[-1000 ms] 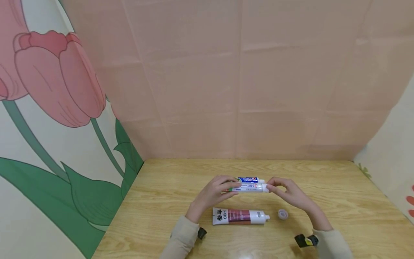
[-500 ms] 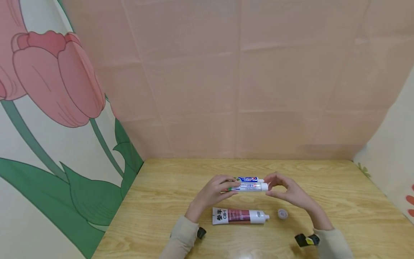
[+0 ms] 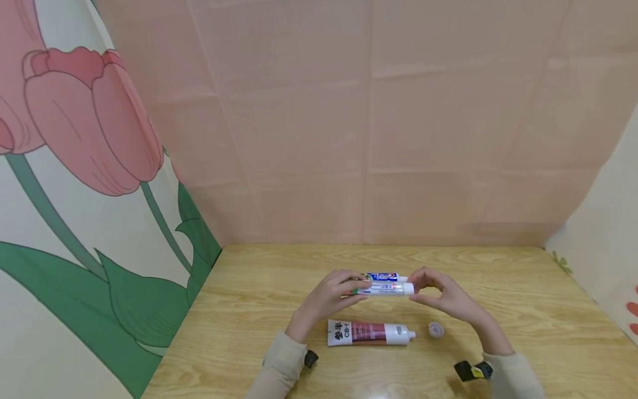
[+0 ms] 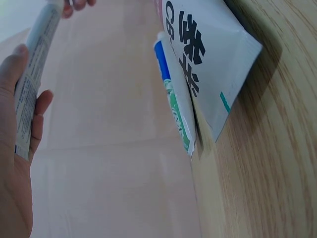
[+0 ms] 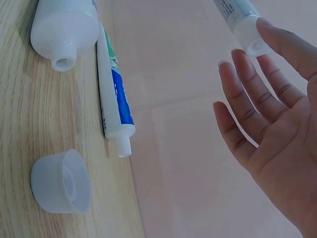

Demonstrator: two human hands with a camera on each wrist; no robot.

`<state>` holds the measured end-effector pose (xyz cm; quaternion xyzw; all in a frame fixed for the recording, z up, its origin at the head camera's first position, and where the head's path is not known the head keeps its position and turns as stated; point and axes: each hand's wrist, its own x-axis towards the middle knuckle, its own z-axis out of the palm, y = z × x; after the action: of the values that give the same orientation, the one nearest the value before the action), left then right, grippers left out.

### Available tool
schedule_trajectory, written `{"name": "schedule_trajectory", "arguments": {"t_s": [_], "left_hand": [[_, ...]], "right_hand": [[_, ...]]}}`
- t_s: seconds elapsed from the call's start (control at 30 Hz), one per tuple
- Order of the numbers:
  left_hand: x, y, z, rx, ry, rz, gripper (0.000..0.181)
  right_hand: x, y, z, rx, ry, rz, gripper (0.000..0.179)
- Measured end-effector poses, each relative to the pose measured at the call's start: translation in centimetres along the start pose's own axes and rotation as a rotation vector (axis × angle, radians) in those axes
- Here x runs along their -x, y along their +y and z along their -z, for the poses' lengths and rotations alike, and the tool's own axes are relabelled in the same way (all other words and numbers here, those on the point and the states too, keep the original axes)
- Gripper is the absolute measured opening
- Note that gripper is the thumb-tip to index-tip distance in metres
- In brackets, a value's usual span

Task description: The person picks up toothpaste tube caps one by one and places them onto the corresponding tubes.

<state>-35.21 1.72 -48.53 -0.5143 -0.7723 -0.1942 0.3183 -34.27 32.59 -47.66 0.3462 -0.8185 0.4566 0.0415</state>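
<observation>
My left hand holds a white toothpaste tube level above the table, its capped end pointing right. At that end, the thumb and fingers of my right hand stand on either side of the white cap. In the right wrist view the thumb lies against the cap's edge, and the other fingers spread below it. A blue, green and white toothpaste tube lies uncapped on the table behind. Nearer me lies a larger white and dark-red toothpaste tube with a bare nozzle.
A loose white screw cap sits on the wooden table, right of the red tube's nozzle. A pink cloth hangs behind the table. At left stands a wall with painted tulips. Black devices are strapped to both wrists.
My right fingers pinched the held tube's cap, spread around it half a second ago, and are still loosely about it. The left hand and the tubes stay put.
</observation>
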Motion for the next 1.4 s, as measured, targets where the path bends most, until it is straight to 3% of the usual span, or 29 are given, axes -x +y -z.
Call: {"name": "schedule_trajectory", "arguments": {"t_s": [0.43, 0.63, 0.93, 1.2, 1.4], "left_hand": [[0.5, 0.5, 0.5, 0.004, -0.004, -0.009, 0.035], [0.6, 0.8, 0.7, 0.021, -0.003, -0.012, 0.039], [0.8, 1.1, 1.1, 0.028, -0.008, -0.031, 0.03], [1.1, 1.3, 1.5, 0.031, 0.003, -0.044, 0.031], [1.3, 1.4, 1.7, 0.033, 0.013, -0.048, 0.037]], "right_hand": [[0.8, -0.7, -0.7, 0.035, 0.011, -0.076, 0.014], [1.0, -1.2, -0.9, 0.063, 0.005, -0.06, 0.01], [1.0, -5.3, -1.1, 0.129, 0.021, -0.078, 0.006], [1.6, -3.5, -1.7, 0.154, 0.032, -0.094, 0.009], [2.1, -2.7, -2.0, 0.088, 0.024, -0.069, 0.029]]}}
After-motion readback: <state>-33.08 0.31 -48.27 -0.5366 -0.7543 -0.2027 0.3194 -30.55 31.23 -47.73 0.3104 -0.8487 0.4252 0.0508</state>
